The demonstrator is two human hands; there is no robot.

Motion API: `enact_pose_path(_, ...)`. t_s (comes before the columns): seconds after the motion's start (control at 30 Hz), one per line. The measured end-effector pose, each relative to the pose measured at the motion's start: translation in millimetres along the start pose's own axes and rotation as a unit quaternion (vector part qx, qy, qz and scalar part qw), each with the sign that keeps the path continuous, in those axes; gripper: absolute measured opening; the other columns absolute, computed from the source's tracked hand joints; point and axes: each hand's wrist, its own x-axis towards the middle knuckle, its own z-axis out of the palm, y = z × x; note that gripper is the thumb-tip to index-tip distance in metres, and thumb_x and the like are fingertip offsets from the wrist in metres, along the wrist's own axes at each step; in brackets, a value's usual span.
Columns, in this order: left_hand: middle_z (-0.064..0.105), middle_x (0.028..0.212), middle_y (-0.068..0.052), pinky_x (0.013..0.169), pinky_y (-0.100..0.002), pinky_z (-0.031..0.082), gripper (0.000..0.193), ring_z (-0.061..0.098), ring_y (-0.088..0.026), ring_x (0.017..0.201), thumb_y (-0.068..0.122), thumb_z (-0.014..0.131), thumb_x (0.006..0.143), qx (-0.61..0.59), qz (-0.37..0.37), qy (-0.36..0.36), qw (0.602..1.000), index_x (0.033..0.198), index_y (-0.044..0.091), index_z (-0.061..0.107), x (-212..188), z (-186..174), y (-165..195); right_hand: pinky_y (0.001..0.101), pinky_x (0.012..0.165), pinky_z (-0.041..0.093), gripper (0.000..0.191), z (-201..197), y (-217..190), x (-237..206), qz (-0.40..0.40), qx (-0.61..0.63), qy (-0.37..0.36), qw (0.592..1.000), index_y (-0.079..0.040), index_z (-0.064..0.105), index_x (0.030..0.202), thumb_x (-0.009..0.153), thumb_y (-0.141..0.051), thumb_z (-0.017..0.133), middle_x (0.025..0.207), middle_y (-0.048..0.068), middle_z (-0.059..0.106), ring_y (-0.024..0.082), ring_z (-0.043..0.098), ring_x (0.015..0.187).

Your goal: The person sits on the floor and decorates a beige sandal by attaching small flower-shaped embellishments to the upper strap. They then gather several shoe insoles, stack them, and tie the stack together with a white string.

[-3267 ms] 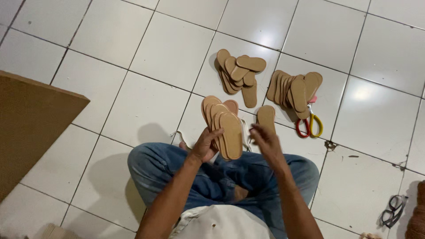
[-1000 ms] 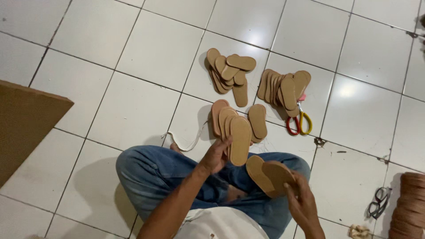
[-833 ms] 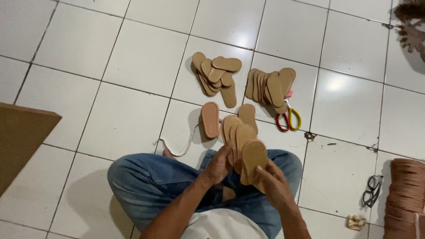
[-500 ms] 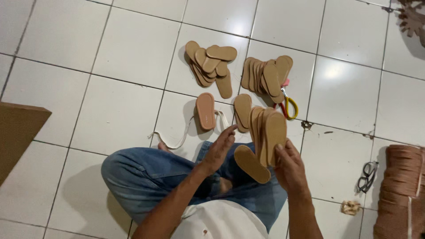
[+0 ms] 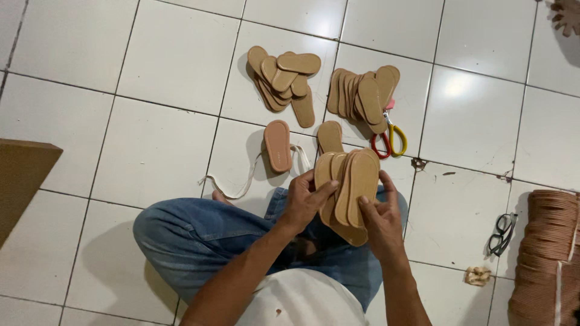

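I sit cross-legged on a white tiled floor. A fanned stack of tan shoe insoles (image 5: 350, 184) is held above my lap by both hands: my left hand (image 5: 305, 202) grips its left side and my right hand (image 5: 380, 217) supports its right side and underside. A single pinkish insole (image 5: 278, 145) and a tan one (image 5: 330, 136) lie flat on the tile just beyond the stack.
Two piles of insoles lie further out, the left pile (image 5: 284, 78) and the right pile (image 5: 365, 96), with red-and-yellow scissors (image 5: 389, 140) beside the latter. A white strap (image 5: 241, 178), black glasses (image 5: 501, 232), a coil of brown rope (image 5: 550, 253) and a cardboard sheet (image 5: 21, 178) surround me.
My right hand brought more insoles from beside my right knee up to the stack held by my left hand. One pinkish insole came to lie on the floor. Now both hands hold the stack.
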Motion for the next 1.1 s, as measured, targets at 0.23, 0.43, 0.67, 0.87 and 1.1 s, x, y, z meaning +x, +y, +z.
enact_pose_path(0.23, 0.075, 0.103, -0.003, 0.080, -0.024, 0.056, 0.028, 0.066, -0.006, 0.090, 0.016, 0.073, 0.097, -0.025, 0.020, 0.018, 0.999, 0.118, -0.002, 0.071, 3, -13, -2, 0.0341, 0.099, 0.054, 0.048, -30, 4, 4, -0.016, 0.113, -0.002, 0.994, 0.005, 0.046, 0.147, 0.103, -0.008, 0.060, 0.135, 0.017, 0.062, 0.020, 0.064, 0.120)
enact_pose_path(0.43, 0.071, 0.099, 0.001, 0.076, -0.022, 0.052, 0.029, 0.061, -0.004, 0.086, 0.022, 0.068, 0.103, -0.068, -0.017, -0.002, 0.998, 0.119, -0.002, 0.072, 5, -7, -22, 0.0309, 0.097, 0.051, 0.044, -29, 16, 1, -0.014, 0.012, -0.050, 0.999, -0.002, 0.048, 0.144, 0.102, -0.014, 0.055, 0.130, 0.009, 0.063, 0.013, 0.062, 0.116)
enact_pose_path(0.67, 0.073, 0.098, 0.000, 0.083, -0.023, 0.054, 0.022, 0.066, -0.007, 0.088, 0.017, 0.069, 0.094, -0.051, -0.059, 0.044, 0.996, 0.110, 0.002, 0.067, -14, -28, -62, 0.0347, 0.097, 0.053, 0.033, -70, 1, -4, -0.123, -0.011, 0.051, 0.991, 0.002, 0.048, 0.142, 0.114, -0.015, 0.052, 0.128, 0.012, 0.063, 0.016, 0.062, 0.113)
enact_pose_path(0.87, 0.064, 0.115, -0.027, 0.088, -0.043, 0.050, 0.061, 0.061, -0.040, 0.102, 0.022, 0.092, 0.071, 0.462, 0.190, 0.109, 0.859, 0.114, -0.001, 0.054, -43, -14, -115, 0.0335, 0.094, 0.057, 0.044, -76, 0, -4, -0.072, -0.028, 0.112, 0.991, -0.002, 0.042, 0.143, 0.103, -0.013, 0.056, 0.124, 0.014, 0.067, 0.017, 0.067, 0.111)
enact_pose_path(1.1, 0.068, 0.112, -0.011, 0.088, -0.035, 0.055, 0.050, 0.066, -0.022, 0.102, 0.013, 0.075, 0.086, 0.201, -0.005, 0.076, 0.977, 0.129, 0.001, 0.051, -20, -21, -113, 0.0319, 0.085, 0.057, 0.042, -82, 17, 20, -0.034, -0.021, 0.100, 0.994, 0.004, 0.054, 0.138, 0.101, -0.014, 0.063, 0.118, 0.013, 0.069, 0.018, 0.067, 0.103)
